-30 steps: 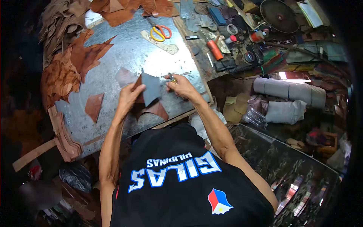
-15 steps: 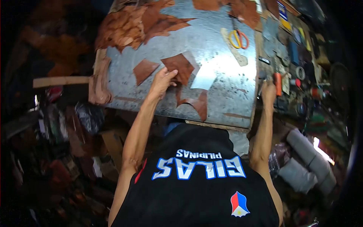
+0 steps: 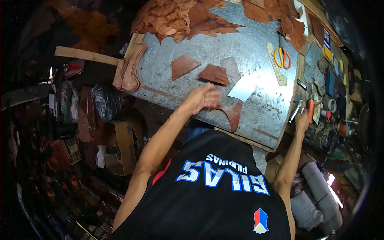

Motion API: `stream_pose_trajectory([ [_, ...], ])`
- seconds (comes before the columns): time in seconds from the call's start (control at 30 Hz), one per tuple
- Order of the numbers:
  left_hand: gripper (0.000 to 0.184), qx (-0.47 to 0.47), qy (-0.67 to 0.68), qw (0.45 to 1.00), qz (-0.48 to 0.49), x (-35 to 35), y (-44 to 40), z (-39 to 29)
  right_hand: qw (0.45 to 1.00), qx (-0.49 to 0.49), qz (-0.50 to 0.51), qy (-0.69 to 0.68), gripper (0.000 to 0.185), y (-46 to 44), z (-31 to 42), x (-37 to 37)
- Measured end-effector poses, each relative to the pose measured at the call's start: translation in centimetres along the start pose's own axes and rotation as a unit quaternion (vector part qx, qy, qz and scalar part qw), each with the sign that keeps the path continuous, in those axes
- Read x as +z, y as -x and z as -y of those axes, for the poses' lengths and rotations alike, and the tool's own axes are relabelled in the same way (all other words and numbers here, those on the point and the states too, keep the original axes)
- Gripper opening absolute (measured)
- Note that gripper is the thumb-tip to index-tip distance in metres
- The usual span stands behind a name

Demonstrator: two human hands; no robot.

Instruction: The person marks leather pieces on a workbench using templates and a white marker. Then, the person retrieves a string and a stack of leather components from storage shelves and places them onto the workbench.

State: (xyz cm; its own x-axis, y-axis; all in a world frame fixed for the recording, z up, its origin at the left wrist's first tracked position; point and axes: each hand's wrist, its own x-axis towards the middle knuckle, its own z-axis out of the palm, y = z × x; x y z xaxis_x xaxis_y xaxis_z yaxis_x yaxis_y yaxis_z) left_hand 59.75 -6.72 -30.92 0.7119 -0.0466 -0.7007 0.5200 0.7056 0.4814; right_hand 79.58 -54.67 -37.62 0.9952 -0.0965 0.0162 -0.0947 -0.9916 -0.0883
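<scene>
My left hand (image 3: 204, 99) is over the near part of the metal-topped table, fingers apart and blurred, holding nothing. Just beyond its fingertips is a brown leather piece (image 3: 215, 75), with a dark shadow along its near edge. To its left lies another leather piece (image 3: 185, 66). A curved leather offcut (image 3: 233, 117) sits under and beside the fingers, partly covered. Over the side bench, my right hand (image 3: 303, 121) is closed around what looks like a slim silver metal tool (image 3: 295, 111). An orange-handled tool (image 3: 310, 111) stands right beside it.
Large brown hides (image 3: 170, 20) cover the table's far side. Scissors (image 3: 282, 59) with yellow and orange handles lie by a pale template (image 3: 277, 66). A grey template (image 3: 230, 69) and a bright white sheet (image 3: 242, 89) are near the middle. Stacked leather strips (image 3: 130, 72) hang at the left edge.
My left hand has let go of the brown leather piece and drawn back toward my body. My right hand stays by the orange-handled tool. The whole view has shifted.
</scene>
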Motion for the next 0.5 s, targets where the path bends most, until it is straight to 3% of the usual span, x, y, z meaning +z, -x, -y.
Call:
stream_pose_trajectory([
  [0.03,0.044,0.003,0.002,1.000,-0.002,-0.7,0.8,-0.1,1.000,0.020,0.001,0.009,0.045,0.2,1.0,-1.3],
  [0.07,0.044,0.030,-0.175,0.983,-0.046,-1.7,1.6,-0.4,0.999,0.038,-0.004,-0.024,0.042,0.4,1.7,-3.1],
  [0.1,0.045,0.054,-0.349,0.932,-0.087,-2.8,2.3,-0.9,0.997,0.060,-0.008,-0.056,0.038,1.3,3.6,-5.6],
  [0.13,0.044,0.174,-0.498,0.833,-0.168,-4.2,2.2,-2.1,0.997,0.063,-0.008,-0.054,0.038,1.5,3.3,-5.4],
  [0.17,0.043,0.285,-0.619,0.692,-0.238,-5.7,1.6,-3.8,0.973,0.105,-0.022,-0.205,0.034,1.5,2.8,-5.1],
  [0.2,0.046,0.351,-0.664,0.609,-0.256,-6.5,1.2,-5.9,0.925,0.143,-0.037,-0.351,0.030,1.6,2.5,-5.0],
  [0.23,0.049,0.412,-0.698,0.519,-0.271,-6.9,0.7,-7.6,0.926,0.145,-0.040,-0.347,0.030,2.3,3.9,-5.4],
  [0.27,0.049,0.414,-0.696,0.521,-0.268,-7.4,-0.2,-8.2,0.915,0.105,-0.041,-0.387,0.026,3.5,6.7,-5.9],
  [0.3,0.051,0.412,-0.727,0.489,-0.252,-8.0,-1.2,-8.5,0.902,0.065,-0.041,-0.425,0.021,4.2,8.8,-6.3],
  [0.33,0.053,0.408,-0.756,0.455,-0.236,-8.5,-1.8,-8.9,0.890,0.039,0.021,-0.455,0.019,4.8,9.6,-5.0],
  [0.37,0.053,0.411,-0.755,0.456,-0.231,-8.6,-2.1,-9.6,0.918,0.005,0.007,-0.397,0.020,6.0,12.2,-5.1],
  [0.4,0.060,0.351,-0.777,0.484,-0.200,-8.5,-2.1,-10.3,0.902,0.036,0.024,-0.429,0.021,8.0,15.8,-6.1],
  [0.43,0.067,0.288,-0.794,0.509,-0.166,-8.4,-2.0,-10.8,0.906,-0.027,0.053,-0.419,0.021,9.1,17.1,-5.9],
  [0.47,0.067,0.289,-0.793,0.512,-0.160,-8.4,-2.0,-11.4,0.897,-0.005,0.069,-0.436,0.020,11.3,20.6,-8.0],
  [0.5,0.066,0.273,-0.779,0.548,-0.133,-8.4,-1.9,-12.1,0.887,-0.002,0.085,-0.454,0.020,12.9,22.6,-8.5],
])
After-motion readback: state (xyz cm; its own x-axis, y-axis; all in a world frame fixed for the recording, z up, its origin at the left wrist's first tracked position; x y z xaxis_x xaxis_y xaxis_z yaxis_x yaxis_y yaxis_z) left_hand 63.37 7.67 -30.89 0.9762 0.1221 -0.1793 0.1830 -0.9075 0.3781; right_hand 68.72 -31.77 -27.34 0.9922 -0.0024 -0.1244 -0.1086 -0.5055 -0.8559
